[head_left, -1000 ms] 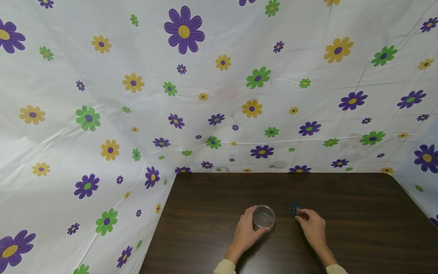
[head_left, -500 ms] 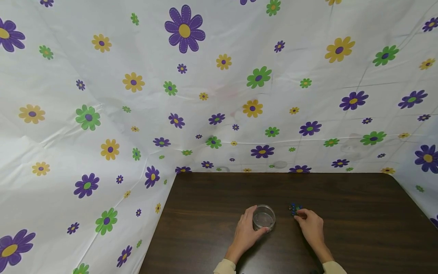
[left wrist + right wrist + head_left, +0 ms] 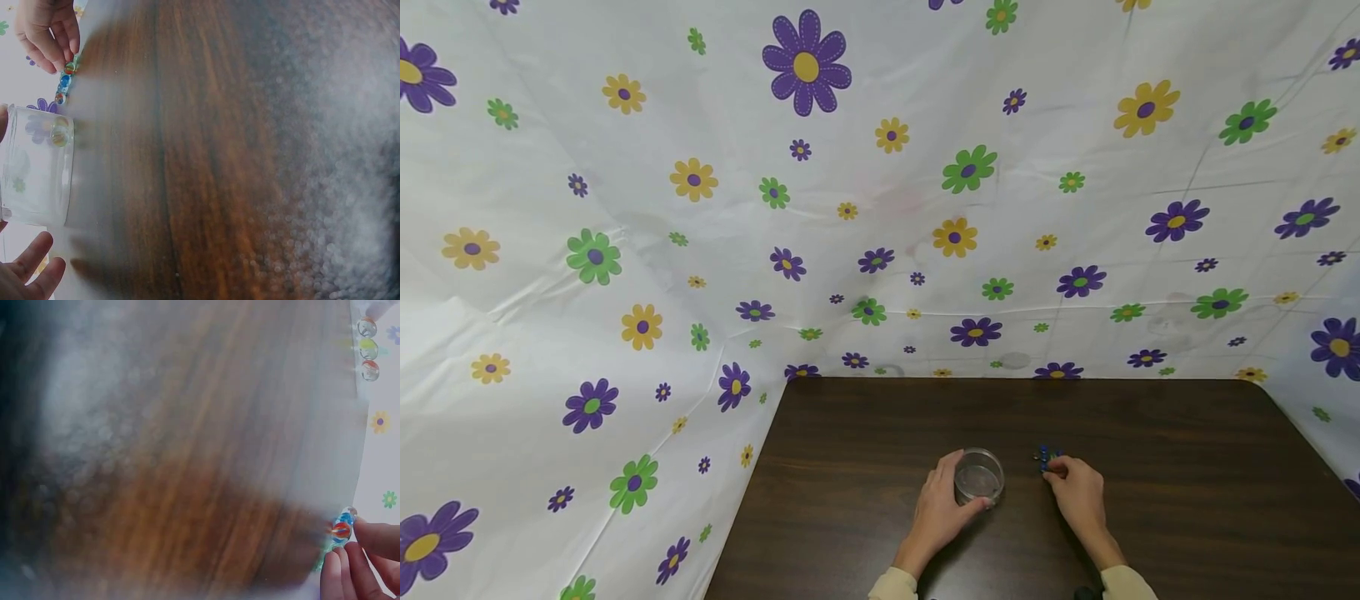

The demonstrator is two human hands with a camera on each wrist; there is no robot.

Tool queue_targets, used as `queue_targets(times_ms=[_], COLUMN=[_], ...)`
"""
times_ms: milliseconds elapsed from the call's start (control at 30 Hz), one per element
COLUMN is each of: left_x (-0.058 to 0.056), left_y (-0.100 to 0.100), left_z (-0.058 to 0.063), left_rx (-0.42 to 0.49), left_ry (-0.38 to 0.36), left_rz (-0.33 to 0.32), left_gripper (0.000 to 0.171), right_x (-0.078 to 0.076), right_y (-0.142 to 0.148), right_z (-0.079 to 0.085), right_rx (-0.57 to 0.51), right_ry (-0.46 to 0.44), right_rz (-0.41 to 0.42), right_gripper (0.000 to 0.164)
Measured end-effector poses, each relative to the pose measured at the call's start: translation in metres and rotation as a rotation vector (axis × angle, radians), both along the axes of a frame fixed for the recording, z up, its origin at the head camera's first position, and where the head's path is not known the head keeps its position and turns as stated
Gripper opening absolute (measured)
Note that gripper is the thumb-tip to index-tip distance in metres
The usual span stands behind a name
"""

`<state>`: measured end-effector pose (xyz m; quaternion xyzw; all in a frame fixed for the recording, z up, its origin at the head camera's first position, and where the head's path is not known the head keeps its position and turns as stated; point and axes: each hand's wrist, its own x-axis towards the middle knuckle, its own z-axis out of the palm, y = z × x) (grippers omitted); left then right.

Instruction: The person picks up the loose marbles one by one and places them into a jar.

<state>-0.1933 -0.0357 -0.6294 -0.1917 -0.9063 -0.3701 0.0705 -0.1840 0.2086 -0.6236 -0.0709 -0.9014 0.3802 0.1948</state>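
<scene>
In the head view, my left hand (image 3: 938,507) curls round the side of a clear round dish (image 3: 979,482) standing on the table. Through its wall in the left wrist view shows a marble (image 3: 59,132). To the right, my right hand (image 3: 1078,498) is at a small cluster of glass marbles (image 3: 1043,455), mostly blue in that view. The right wrist view shows its thumb and fingertips meeting round a marble with an orange-red swirl (image 3: 340,532), with blue ones behind it. Fingers partly hide the cluster.
The dark wood-grain table (image 3: 865,450) reaches back to a white sheet with printed flowers (image 3: 895,183), which also hangs along the left and right sides. More marbles (image 3: 369,349) stand in a row near the top right of the right wrist view.
My right hand has shifted slightly left at the marbles. The left hand and the dish stay where they were.
</scene>
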Motion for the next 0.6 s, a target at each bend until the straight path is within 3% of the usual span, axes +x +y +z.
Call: queue_targets(times_ms=[600], left_x=[0.0001], left_y=[0.0006], left_z=[-0.0001], left_rx=[-0.009], left_ry=[0.008], left_rz=[-0.001], left_gripper=[0.083], right_x=[-0.0011], right_y=[0.0017], right_z=[-0.0022], right_rx=[0.002], right_ry=[-0.061], right_rz=[0.012], right_gripper=[0.007])
